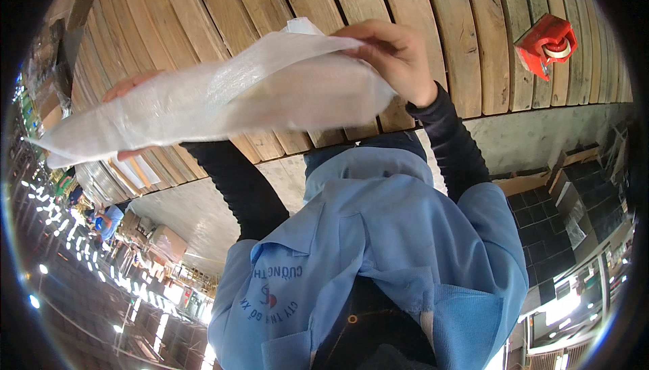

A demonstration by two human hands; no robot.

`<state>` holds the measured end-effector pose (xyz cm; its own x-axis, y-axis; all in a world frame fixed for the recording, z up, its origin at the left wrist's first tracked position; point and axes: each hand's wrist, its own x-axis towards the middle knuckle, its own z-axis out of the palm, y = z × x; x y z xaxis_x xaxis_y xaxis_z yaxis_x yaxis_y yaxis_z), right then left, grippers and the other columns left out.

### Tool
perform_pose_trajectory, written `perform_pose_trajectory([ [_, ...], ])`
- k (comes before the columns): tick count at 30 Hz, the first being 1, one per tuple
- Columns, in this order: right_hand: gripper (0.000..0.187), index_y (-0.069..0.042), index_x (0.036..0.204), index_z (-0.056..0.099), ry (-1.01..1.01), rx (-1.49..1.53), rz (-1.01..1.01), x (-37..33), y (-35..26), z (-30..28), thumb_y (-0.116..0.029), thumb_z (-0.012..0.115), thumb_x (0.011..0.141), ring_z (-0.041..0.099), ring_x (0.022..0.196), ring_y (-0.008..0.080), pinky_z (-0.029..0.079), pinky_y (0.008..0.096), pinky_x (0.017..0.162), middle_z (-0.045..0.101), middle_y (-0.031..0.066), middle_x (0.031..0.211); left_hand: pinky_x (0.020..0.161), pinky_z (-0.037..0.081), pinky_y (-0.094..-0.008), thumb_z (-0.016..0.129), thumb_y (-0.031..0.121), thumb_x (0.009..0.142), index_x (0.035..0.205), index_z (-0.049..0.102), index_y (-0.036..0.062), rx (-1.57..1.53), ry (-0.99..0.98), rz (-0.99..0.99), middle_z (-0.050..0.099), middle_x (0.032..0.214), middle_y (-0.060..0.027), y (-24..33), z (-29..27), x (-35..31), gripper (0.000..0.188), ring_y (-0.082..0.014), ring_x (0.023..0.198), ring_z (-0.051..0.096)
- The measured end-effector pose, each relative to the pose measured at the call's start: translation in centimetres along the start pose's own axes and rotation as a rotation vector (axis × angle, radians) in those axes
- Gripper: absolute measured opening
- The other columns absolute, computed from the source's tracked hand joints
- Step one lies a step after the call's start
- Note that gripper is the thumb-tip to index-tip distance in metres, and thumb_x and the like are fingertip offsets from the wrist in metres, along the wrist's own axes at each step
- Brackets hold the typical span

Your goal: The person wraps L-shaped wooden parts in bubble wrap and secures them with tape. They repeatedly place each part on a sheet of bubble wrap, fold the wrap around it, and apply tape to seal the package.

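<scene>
A long, translucent white plastic foam sheet [223, 103] stretches between my hands above a slatted wooden table [433, 25]. It is folded over lengthwise; whether anything lies inside I cannot make out. My right hand [395, 55] pinches its upper edge at the right end. At the other end, my left hand [132, 86] is mostly covered by the sheet, fingertips showing above it and a thumb below, closed round it. A small white piece [303, 26] pokes out behind the sheet's upper edge, its kind unclear.
A red tape dispenser [547, 47] with a roll of tape stands at the right of the table. Stacked flat sheets [111, 184] are at the left edge. Dark stacked boxes [541, 224] stand on the right. Another person in blue [107, 221] is far off to the left.
</scene>
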<state>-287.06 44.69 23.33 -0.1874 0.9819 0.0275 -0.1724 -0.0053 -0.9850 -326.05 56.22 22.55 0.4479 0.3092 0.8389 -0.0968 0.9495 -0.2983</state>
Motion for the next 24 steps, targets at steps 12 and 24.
perform_pose_trajectory([
  [12, 0.036, 0.004, 0.13, 0.065, -0.011, -0.105, -0.148, -0.5, -2.6, 5.3, -0.005, 0.065, 0.094, 0.068, 0.118, 0.0301, 0.05, 0.0348, 0.103, 0.07, 0.0203, 0.125, 0.104, 0.056, -0.038, 0.071, 0.033, 0.095, 0.142, 0.052, 0.0043, -0.251, 0.002, -0.255, 0.059, 0.139, -0.0168, 2.6, 0.9, -1.6, 0.059, -0.0279, 0.124, 0.062],
  [24, 0.072, 0.0, 0.132, 0.057, 0.009, -0.572, -0.37, -0.5, -2.3, 13.1, 0.002, 0.084, 0.065, 0.059, 0.118, 0.0403, 0.047, 0.0449, 0.104, 0.064, 0.0206, 0.126, 0.107, 0.046, -0.0534, 0.052, 0.07, 0.094, 0.148, 0.044, 0.0053, 1.653, 1.154, 1.53, 0.059, 0.138, -0.015, -9.0, 1.8, -7.9, 0.084, -0.0355, 0.122, 0.058],
])
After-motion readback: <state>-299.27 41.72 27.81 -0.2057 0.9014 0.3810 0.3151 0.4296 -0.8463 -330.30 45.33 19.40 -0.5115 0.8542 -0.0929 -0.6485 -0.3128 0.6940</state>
